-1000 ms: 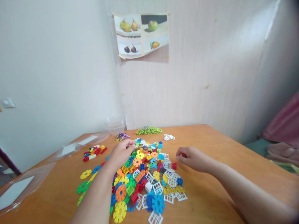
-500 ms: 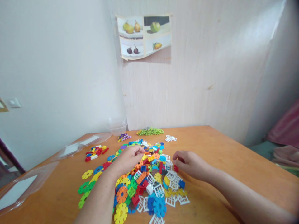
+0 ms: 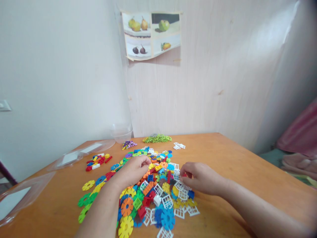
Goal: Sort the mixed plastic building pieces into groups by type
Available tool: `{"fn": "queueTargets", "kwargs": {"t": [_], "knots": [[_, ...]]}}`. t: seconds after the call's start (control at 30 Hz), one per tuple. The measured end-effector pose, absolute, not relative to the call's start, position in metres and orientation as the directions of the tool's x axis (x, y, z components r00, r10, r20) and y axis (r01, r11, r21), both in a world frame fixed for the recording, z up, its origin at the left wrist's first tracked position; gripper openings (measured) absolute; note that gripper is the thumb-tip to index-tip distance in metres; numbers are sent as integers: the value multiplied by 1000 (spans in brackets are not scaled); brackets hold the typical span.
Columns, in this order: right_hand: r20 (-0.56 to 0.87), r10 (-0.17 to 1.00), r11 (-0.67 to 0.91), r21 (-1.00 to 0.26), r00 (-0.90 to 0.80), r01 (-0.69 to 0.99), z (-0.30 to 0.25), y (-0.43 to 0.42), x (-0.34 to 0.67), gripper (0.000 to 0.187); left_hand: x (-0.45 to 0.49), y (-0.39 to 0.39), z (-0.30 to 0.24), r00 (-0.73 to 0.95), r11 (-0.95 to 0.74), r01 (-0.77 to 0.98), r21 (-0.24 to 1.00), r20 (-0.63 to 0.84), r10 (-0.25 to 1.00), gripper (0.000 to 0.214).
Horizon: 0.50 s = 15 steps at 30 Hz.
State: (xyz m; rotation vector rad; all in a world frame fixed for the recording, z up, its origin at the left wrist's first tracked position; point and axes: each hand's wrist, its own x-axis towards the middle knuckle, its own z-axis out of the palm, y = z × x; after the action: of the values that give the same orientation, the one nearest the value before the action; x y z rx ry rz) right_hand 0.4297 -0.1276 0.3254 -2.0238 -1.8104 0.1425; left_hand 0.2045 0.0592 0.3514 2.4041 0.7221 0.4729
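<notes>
A mixed pile of plastic toy pieces lies on the table, with notched flower discs, building bricks and white window-frame pieces (image 3: 167,201). My left hand (image 3: 138,169) is over the left side of the pile, fingers curled together; what they hold, if anything, is hidden. At the pile's right edge, my right hand (image 3: 198,177) has its thumb and fingers around a small red brick (image 3: 184,176). Beside that hand are more white window frames and a blue brick (image 3: 191,194). A large blue disc (image 3: 167,218) and a yellow disc (image 3: 125,226) lie at the near edge.
Sorted small heaps stand farther back: red, yellow and white bricks (image 3: 98,161), purple pieces (image 3: 129,144), green pieces (image 3: 158,138) and white frames (image 3: 179,145). A clear plastic tub (image 3: 121,133) is by the wall. Clear bags with white cards (image 3: 15,202) lie along the left edge.
My right hand has moved down slightly and its fingers have come around the red brick at the pile's edge. My left hand stays over the pile. The view has shifted a little.
</notes>
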Motion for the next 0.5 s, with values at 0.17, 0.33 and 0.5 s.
{"fn": "queueTargets", "kwargs": {"t": [0.17, 0.33, 0.5], "knots": [[130, 985, -68, -302, 112, 951, 327, -129, 421, 14, 205, 60, 351, 799, -699, 380, 606, 166, 578, 21], [171, 980, -39, -341, 103, 939, 323, -127, 419, 12, 205, 62, 352, 799, -716, 361, 597, 199, 568, 19], [355, 912, -14, -475, 206, 880, 315, -118, 428, 20, 205, 68, 346, 795, -731, 363, 578, 216, 566, 23]]}}
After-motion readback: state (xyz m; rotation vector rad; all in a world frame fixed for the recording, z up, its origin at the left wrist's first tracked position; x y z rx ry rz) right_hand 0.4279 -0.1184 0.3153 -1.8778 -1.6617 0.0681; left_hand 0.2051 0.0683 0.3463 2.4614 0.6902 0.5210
